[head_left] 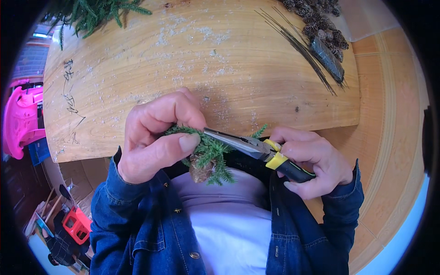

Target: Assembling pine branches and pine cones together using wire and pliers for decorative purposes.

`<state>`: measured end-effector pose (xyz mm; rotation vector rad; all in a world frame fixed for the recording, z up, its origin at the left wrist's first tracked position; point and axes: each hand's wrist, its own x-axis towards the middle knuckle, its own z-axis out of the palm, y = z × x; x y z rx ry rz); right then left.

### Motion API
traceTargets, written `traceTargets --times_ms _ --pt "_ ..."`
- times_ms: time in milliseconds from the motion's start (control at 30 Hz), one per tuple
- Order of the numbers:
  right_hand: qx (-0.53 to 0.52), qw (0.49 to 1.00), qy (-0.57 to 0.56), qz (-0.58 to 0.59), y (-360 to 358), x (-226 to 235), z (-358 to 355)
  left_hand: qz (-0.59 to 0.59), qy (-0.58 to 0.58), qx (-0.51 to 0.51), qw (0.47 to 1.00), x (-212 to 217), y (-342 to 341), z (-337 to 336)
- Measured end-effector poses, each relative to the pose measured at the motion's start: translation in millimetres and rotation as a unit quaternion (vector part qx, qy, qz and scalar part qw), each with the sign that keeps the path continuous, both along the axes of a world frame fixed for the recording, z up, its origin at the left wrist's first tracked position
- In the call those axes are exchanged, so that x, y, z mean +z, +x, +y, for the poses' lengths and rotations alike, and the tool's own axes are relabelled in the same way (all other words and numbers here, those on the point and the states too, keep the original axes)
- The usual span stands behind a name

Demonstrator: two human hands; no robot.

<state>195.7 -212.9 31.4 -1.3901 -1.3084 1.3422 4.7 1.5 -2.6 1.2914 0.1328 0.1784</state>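
My left hand (pixel 158 135) pinches a green artificial pine sprig (pixel 211 153) between thumb and fingers, in front of my chest. A brown, rough-textured rounded piece (pixel 201 170) hangs at the sprig's lower side; its kind is unclear. In my right hand (pixel 316 160) is a pair of long-nose pliers (pixel 247 145) with yellow and black handles. The jaws point left across the top of the sprig, and their tips reach my left fingertips. Whether the tips grip anything there is too small to make out.
A wooden table (pixel 137 82) with whitish flecks spreads ahead. Green pine branches (pixel 96 13) lie at its far left. Thin dark wires (pixel 302 48), a dark wrapped bundle (pixel 327 59) and several pine cones (pixel 316 23) lie far right. A pink plastic chair (pixel 20 119) stands left.
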Motion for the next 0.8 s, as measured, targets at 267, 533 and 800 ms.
traceTargets --times_ms 267,533,800 --pt "-0.007 0.998 0.003 -0.055 -2.5 0.7 0.4 0.020 0.025 0.062 0.998 8.8 -1.9 -6.5" --pt "-0.007 0.999 0.023 -0.034 -1.0 7.8 0.2 -0.052 0.369 0.136 0.918 25.2 -2.1 -6.4" --pt "-0.027 0.999 0.014 -0.017 -5.8 9.0 3.4 -0.068 0.465 0.190 0.862 28.1 1.1 -12.6"
